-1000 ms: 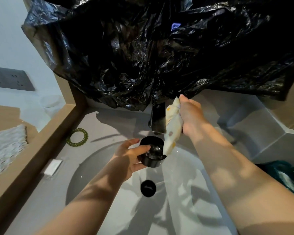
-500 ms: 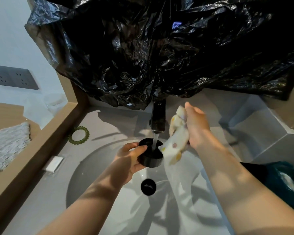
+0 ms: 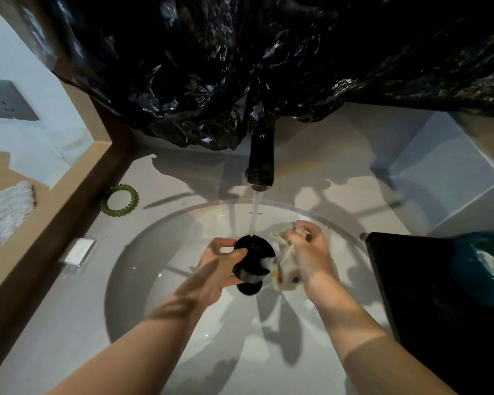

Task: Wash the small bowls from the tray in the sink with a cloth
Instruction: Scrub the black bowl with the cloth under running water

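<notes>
left fingers [image 3: 234,253] grip bowl [image 3: 254,250], right fingers [image 3: 297,238] cloth [image 3: 287,273] (sink print [image 3: 255,213] illegible)

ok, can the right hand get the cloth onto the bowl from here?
Probably yes. The right hand grips the cloth right beside the bowl, which the left hand holds under the running tap. Nothing lies between them, and the cloth's edge looks to be at the bowl's side.

Black plastic [image 3: 240,67] hides the upper tap [image 3: 261,158]; the tray [image 3: 425,295] runs off-frame.
</notes>
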Demonstrator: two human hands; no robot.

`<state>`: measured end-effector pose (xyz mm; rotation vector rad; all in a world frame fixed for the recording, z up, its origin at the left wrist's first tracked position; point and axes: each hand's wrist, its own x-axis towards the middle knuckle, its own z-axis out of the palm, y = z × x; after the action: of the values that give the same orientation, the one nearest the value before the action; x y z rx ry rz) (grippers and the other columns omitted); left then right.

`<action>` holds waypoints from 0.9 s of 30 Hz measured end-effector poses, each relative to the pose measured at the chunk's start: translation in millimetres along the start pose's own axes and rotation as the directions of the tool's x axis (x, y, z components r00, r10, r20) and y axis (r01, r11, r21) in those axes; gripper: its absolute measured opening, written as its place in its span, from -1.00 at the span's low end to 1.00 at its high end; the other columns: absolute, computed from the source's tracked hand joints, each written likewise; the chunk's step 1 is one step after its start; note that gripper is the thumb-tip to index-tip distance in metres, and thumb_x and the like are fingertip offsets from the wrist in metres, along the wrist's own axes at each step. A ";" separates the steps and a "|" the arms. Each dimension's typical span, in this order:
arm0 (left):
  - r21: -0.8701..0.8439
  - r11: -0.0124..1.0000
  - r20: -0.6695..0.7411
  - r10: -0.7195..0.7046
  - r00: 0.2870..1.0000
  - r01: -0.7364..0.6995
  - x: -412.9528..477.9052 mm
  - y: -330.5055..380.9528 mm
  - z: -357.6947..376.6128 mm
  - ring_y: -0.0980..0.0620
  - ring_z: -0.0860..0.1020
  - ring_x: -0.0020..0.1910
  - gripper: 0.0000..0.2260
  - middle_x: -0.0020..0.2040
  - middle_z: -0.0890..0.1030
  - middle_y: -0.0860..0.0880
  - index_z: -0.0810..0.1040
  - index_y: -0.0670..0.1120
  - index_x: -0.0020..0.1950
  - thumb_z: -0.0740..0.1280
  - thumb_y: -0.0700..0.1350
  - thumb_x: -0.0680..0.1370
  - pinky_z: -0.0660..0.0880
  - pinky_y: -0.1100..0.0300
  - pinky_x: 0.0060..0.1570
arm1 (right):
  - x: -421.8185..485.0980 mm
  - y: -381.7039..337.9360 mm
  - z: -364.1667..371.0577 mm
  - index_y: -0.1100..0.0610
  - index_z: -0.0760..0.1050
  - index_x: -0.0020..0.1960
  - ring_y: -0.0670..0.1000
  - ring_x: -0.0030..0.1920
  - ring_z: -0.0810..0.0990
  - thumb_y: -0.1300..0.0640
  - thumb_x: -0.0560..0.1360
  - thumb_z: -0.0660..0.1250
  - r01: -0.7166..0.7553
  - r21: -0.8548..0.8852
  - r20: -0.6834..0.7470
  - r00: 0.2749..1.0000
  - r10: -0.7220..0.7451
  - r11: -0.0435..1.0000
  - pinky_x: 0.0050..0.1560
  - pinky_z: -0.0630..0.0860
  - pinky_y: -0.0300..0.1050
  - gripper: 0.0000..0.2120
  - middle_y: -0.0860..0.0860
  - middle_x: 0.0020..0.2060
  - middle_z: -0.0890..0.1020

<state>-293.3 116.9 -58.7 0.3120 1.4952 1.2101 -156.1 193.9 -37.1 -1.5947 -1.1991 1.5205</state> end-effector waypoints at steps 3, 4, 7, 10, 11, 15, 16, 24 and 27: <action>-0.024 0.999 -0.045 0.045 0.998 -0.046 5.1 -6.9 4.4 -0.23 0.65 -0.20 -0.75 -0.03 0.62 -0.26 0.36 -0.24 0.19 0.32 -0.28 0.55 0.63 0.04 -0.22 | -1.9 10.0 14.2 0.02 0.43 0.06 0.00 -0.24 0.50 0.08 0.57 0.22 -0.027 0.041 0.141 0.990 0.021 0.999 -0.25 0.40 -0.17 -0.91 0.05 -0.15 0.54; -0.008 0.998 -0.068 0.067 0.995 -0.068 8.6 -9.4 6.7 -0.15 0.65 -0.24 -0.75 -0.05 0.62 -0.24 0.38 -0.22 0.18 0.33 -0.27 0.54 0.63 0.06 -0.23 | -1.6 14.0 17.9 0.03 0.44 0.08 0.01 -0.23 0.52 0.02 0.59 0.17 -0.040 0.037 0.191 0.981 0.032 0.999 -0.27 0.43 -0.18 -0.86 0.05 -0.16 0.56; 0.068 0.993 -0.115 0.104 0.988 -0.097 19.9 -20.5 12.5 -0.12 0.65 -0.16 -0.76 -0.02 0.61 -0.22 0.42 -0.15 0.15 0.36 -0.25 0.52 0.62 -0.03 -0.08 | 4.6 28.5 26.1 0.04 0.50 -0.03 0.02 -0.30 0.53 0.07 0.62 0.12 -0.020 -0.022 0.201 0.979 0.024 1.000 -0.48 0.39 -0.33 -0.81 0.05 -0.24 0.58; 0.032 0.991 -0.139 0.134 0.981 -0.131 26.0 -28.9 15.3 -0.07 0.64 -0.20 -0.79 -0.10 0.62 -0.16 0.43 -0.10 0.10 0.34 -0.29 0.52 0.61 0.03 -0.13 | 15.9 48.9 30.9 -0.13 0.49 -0.18 0.13 -0.18 0.52 0.26 0.56 0.18 0.088 -0.047 0.125 0.989 -0.082 0.995 -0.29 0.40 -0.20 -0.69 0.12 -0.11 0.57; 0.034 0.989 -0.152 0.150 0.977 -0.147 28.3 -29.7 14.7 -0.05 0.64 -0.22 -0.79 -0.12 0.62 -0.13 0.44 -0.07 0.08 0.34 -0.30 0.52 0.60 0.06 -0.15 | 18.9 55.5 31.4 -0.14 0.43 -0.13 0.14 -0.15 0.53 0.30 0.54 0.19 0.106 -0.028 0.101 0.990 -0.102 0.994 -0.26 0.42 -0.14 -0.68 0.08 -0.10 0.55; 0.119 0.965 -0.146 0.249 0.957 -0.233 32.6 -25.5 11.3 -0.02 0.60 -0.23 -0.69 -0.17 0.59 -0.04 0.41 0.10 0.02 0.33 -0.30 0.49 0.59 0.08 -0.12 | 22.3 65.2 29.6 0.04 0.24 0.12 0.13 -0.21 0.53 0.26 0.53 0.21 -0.073 0.033 0.115 0.991 0.069 0.997 -0.38 0.43 -0.11 -0.76 0.13 -0.06 0.55; 0.148 0.956 -0.154 0.275 0.949 -0.253 33.0 -24.3 11.3 0.01 0.58 -0.24 -0.68 -0.19 0.57 -0.01 0.39 0.11 0.02 0.30 -0.31 0.49 0.56 0.14 -0.19 | 22.5 62.2 29.5 0.09 0.28 0.14 0.13 -0.28 0.54 0.22 0.53 0.20 -0.148 0.000 0.167 0.975 0.146 0.989 -0.40 0.43 -0.12 -0.79 0.18 -0.09 0.57; 0.337 0.910 -0.219 0.327 0.919 -0.243 31.6 -5.0 4.2 -0.14 0.64 -0.13 -0.83 -0.19 0.64 -0.07 0.51 0.08 -0.07 0.26 -0.19 0.46 0.62 -0.01 -0.10 | 25.0 42.0 23.1 0.08 0.47 -0.20 0.14 -0.15 0.61 -0.07 0.52 0.28 0.023 -0.098 -0.016 1.000 -0.025 0.995 -0.04 0.55 0.01 -0.77 0.09 -0.18 0.63; 0.413 0.863 -0.192 0.393 0.899 -0.289 29.0 -0.5 0.3 -0.10 0.61 -0.17 -0.86 -0.25 0.61 -0.01 0.50 0.05 -0.08 0.26 -0.19 0.46 0.61 0.04 -0.11 | 24.3 32.9 9.3 0.08 0.46 -0.23 0.02 -0.29 0.51 -0.01 0.53 0.27 0.156 -0.049 -0.086 0.983 -0.160 0.987 -0.16 0.44 -0.14 -0.78 -0.01 -0.34 0.53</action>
<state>-302.6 138.5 -75.8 0.7236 1.9781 1.2744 -160.8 201.6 -78.0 -1.5383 -1.2824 1.3183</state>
